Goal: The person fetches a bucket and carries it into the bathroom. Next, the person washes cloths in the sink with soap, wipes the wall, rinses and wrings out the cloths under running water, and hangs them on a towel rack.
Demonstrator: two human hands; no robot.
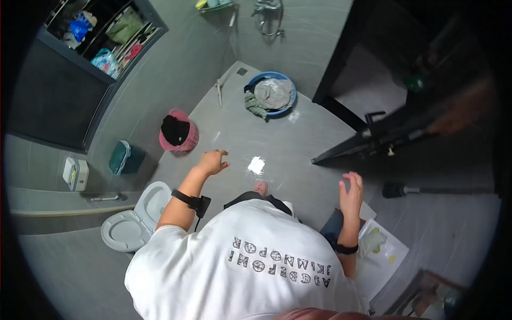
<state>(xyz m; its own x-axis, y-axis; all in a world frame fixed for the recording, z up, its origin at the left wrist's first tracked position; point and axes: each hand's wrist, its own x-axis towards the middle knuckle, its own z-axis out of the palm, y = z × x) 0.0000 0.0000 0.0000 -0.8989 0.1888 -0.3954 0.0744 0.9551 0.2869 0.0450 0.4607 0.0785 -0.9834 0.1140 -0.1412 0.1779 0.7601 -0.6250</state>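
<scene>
My left hand hangs in the air over the tiled floor, fingers apart and slightly bent, holding nothing. Nearest to it is a pink basket with dark cloth inside. On the right, my right hand is raised with thumb and fingers spread, also bare. It is above the floor, between the dark door and a white sink. Both wrists or forearms wear black straps.
A blue basin of clothes stands by the far wall. At left are a toilet with its lid up and a green bin. A shower fitting is on the wall. A bright reflection lies on the floor.
</scene>
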